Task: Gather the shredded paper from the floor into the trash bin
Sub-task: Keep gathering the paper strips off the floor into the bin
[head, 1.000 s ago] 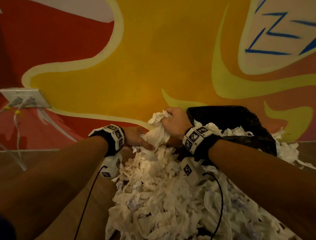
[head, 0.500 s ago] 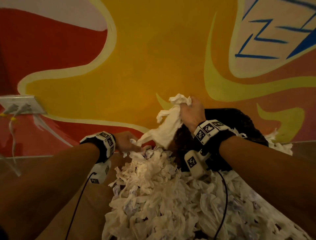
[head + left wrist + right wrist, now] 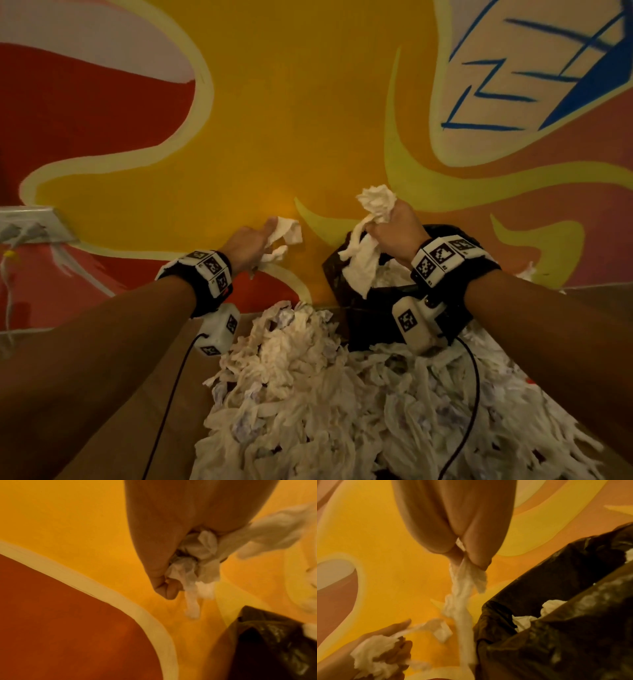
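A big heap of white shredded paper [image 3: 308, 394] lies on the floor in front of me. The trash bin [image 3: 363, 318], lined with a black bag [image 3: 573, 574], stands against the wall with some paper inside it. My right hand [image 3: 394, 226] is raised over the bin's left rim and grips a long wad of paper [image 3: 363, 260] that hangs down; the same wad [image 3: 462, 601] dangles in the right wrist view. My left hand [image 3: 253, 243] is lifted left of the bin, fingers curled round a smaller bunch of paper [image 3: 286, 233] [image 3: 197, 555].
A painted wall [image 3: 274, 120] in yellow, red and blue rises right behind the bin. A white outlet plate [image 3: 30, 222] with plugged cables sits on the wall at far left. Brown floor [image 3: 164, 394] shows left of the heap. More paper lies right of the bin.
Both hands rose from the heap. The right hand carried its wad up over the bin; the left hand lifted off the pile with a small bunch in it.
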`<state>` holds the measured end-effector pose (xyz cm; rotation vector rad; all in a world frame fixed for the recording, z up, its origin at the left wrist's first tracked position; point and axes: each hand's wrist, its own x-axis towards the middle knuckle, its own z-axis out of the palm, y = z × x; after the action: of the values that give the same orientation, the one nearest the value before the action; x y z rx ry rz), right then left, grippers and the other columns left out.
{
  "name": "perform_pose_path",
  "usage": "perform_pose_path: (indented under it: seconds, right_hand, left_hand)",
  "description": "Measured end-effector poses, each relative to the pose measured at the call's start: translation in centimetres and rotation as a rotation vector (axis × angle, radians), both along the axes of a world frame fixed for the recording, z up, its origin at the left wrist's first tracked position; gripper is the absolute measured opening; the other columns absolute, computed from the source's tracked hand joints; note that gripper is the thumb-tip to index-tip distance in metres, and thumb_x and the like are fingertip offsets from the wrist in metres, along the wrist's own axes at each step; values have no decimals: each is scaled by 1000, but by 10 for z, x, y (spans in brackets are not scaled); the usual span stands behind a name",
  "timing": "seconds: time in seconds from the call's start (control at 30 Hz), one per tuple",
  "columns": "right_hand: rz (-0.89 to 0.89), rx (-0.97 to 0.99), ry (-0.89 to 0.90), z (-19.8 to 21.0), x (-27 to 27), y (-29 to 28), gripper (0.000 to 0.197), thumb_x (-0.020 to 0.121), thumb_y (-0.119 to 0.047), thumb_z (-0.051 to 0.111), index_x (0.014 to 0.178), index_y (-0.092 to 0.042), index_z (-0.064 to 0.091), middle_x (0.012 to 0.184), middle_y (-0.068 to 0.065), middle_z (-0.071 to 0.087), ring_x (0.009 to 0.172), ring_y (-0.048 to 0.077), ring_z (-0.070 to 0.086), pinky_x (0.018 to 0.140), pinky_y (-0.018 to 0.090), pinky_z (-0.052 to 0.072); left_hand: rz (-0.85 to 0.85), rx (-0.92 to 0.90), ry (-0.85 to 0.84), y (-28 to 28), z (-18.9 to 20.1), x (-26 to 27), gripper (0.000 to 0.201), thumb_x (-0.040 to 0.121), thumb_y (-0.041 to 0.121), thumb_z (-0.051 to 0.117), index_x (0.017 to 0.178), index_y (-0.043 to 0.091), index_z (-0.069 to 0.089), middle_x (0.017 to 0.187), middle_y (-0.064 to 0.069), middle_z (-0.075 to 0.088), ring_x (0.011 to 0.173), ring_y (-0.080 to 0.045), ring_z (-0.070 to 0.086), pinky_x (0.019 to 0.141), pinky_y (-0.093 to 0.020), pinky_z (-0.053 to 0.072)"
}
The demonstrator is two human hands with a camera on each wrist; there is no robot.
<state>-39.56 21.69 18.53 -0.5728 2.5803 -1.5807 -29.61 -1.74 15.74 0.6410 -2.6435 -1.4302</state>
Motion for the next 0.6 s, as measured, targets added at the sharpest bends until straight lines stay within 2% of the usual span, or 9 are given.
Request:
perform_pose_path:
  seconds: [0.07,0.13,0.2,0.27,0.37,0.43,0.5,0.57,0.6]
  right_hand:
    - [-43,0,-22,0,-8,12,23,88,10,42,106,2,55,108,22,61,100,33,59,90,49,50]
    - [-40,-57,-36,3,-11,26,25,91,10,37,86,-9,51,98,21,57,92,32,56,91,49,45]
    - [-57,-25,-6,7,-16,45,31,93,8,36,81,-18,49,98,18,56,91,34,56,90,49,48]
    - [-80,-62,-39,11,-19,62,27,91,13,38,84,-10,51,102,27,57,98,43,58,87,55,50]
    - [-133,-130,-38,12,-25,87,17,90,7,44,87,12,60,98,32,61,91,40,58,75,27,52]
    - [-200,-167,-94,13,-32,98,28,82,-16,51,96,3,66,101,21,66,95,37,61,75,34,49]
    - [-234,-164,-169,16,-35,106,41,65,-40,56,88,-7,64,92,12,64,91,33,60,78,47,46]
    - [-213,-172,-193,16,-38,115,50,60,-50,67,94,-13,67,96,4,69,92,28,64,82,46,50]
    - [-204,-163,-170,15,-40,119,45,60,-43,74,96,-16,68,98,1,71,91,25,67,83,44,53]
  left_hand:
    - [15,11,58,6,3,-5,49,96,37,53,53,15,40,59,-10,48,48,-19,43,52,-34,43]
    - [-7,41,90,11,6,-9,47,90,19,61,51,16,35,54,-11,43,46,-18,40,55,-37,41]
    - [-11,47,94,18,11,-12,46,85,13,69,50,13,39,53,-16,44,49,-21,45,56,-38,44]
    - [-28,66,105,27,16,-14,46,83,9,71,45,15,47,61,-16,55,62,-27,53,61,-42,49]
    - [-118,152,120,44,24,-17,51,83,0,69,39,24,62,100,-11,72,91,-32,67,76,-57,55]
    - [-154,126,130,59,26,-23,40,83,0,70,50,22,71,90,-4,74,70,-24,68,62,-47,57]
    - [-128,78,139,76,30,-30,28,83,0,67,57,10,65,59,-5,62,37,-16,47,43,-29,42]
    - [-111,93,154,92,32,-37,32,85,4,65,58,7,49,52,-7,42,34,-17,30,43,-26,29]
    - [-138,106,160,100,33,-40,32,87,8,64,60,8,47,54,-7,40,36,-18,28,44,-27,26]
